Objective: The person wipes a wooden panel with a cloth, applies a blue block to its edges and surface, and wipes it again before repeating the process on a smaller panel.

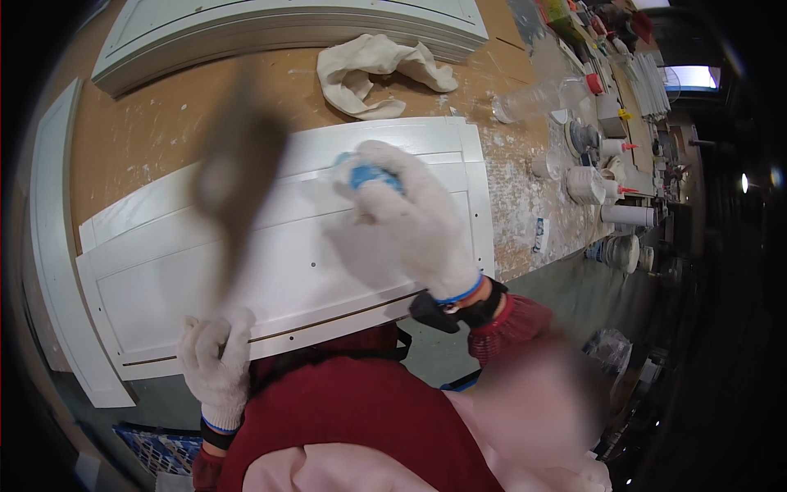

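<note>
A white framed panel (361, 238) lies across the bench in front of me, with small dark holes and a dark groove along its near edge. Over its right half, my right hand (418, 221) in a white knit glove is closed around a small blue object (373, 174), mostly covered by the fingers; its kind cannot be made out. My left hand (215, 357), gloved too, sits at the panel's near left edge with its fingers curled on it. A dark, blurred shape (238, 172) close to the camera hides part of the panel.
Behind the panel lies a crumpled off-white cloth (361, 74), near a stack of white panels (287, 33). A long white board (61, 246) stands at the left. To the right are a clear bottle with a red cap (545, 97), white glue bottles (586, 187) and tape rolls (619, 252).
</note>
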{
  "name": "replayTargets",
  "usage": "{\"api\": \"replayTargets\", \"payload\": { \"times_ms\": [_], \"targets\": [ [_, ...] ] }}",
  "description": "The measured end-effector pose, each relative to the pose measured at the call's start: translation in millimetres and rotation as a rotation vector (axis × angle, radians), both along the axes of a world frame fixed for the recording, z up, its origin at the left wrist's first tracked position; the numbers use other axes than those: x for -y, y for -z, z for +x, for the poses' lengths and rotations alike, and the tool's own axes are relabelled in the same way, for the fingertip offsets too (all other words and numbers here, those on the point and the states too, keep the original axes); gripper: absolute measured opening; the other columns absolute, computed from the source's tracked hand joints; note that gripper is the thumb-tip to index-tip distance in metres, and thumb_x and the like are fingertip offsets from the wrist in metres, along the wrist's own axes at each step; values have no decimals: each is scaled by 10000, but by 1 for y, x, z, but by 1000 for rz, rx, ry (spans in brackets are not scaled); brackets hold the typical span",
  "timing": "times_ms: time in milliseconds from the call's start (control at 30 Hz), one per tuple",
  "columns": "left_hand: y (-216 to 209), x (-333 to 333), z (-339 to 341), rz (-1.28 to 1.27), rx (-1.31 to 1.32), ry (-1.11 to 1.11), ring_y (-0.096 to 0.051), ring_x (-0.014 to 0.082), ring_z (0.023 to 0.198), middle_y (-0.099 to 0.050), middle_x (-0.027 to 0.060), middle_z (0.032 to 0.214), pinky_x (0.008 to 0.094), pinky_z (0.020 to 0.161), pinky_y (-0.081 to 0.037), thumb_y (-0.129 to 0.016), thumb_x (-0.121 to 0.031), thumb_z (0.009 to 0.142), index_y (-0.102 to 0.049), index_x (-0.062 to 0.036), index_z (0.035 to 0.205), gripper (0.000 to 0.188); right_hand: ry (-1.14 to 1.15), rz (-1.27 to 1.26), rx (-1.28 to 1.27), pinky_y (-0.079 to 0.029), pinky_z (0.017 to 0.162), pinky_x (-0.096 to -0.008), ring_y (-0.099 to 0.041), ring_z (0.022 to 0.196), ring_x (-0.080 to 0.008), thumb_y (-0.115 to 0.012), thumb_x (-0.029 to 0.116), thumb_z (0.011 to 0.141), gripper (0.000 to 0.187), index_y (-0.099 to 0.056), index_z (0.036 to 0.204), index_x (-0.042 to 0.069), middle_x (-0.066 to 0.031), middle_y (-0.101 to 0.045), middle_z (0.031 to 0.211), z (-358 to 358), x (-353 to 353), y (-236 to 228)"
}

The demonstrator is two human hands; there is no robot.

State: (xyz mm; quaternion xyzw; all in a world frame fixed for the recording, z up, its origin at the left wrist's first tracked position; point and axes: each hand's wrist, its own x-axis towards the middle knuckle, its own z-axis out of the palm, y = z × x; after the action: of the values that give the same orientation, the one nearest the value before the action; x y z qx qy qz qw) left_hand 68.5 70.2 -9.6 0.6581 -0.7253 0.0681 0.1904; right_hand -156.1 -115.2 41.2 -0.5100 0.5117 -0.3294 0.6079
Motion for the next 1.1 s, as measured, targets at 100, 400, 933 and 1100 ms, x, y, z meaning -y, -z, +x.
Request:
{"api": "replayTargets", "payload": {
  "times_ms": [100,400,933,1100],
  "targets": [
    [3,1,1,-16,-6,11,-561,235,948,-531,11,1005,431,907,-541,-686,-27,724,-701,-195,1081,394,-41,-135,67,-487,692,-225,-576,745,-104,-552,63,907,348,-539,1245,-18,-70,-617,964,35,-8,18],
    [2,9,2,-46,-144,35,-558,241,776,-519,27,922,404,723,-492,-727,8,682,-704,-164,1012,373,306,-97,-3,-501,698,-260,-558,796,-112,-509,74,931,295,-512,1215,-7,-57,-576,989,-53,15,21],
    [-8,5,0,64,-45,21,-544,220,909,-506,14,961,417,867,-489,-696,-42,696,-700,-169,1042,369,423,-138,268,-526,793,-294,-584,877,-134,-505,87,986,337,-468,1302,-22,-79,-575,1051,-84,1,-13],
    [-9,0,-1,142,7,-14,-532,229,955,-502,15,961,428,927,-489,-698,-38,720,-700,-169,1048,353,688,-179,261,-509,754,-287,-543,849,-137,-459,25,988,335,-444,1319,-23,-96,-550,1039,-97,-20,-13]
  ]
}}
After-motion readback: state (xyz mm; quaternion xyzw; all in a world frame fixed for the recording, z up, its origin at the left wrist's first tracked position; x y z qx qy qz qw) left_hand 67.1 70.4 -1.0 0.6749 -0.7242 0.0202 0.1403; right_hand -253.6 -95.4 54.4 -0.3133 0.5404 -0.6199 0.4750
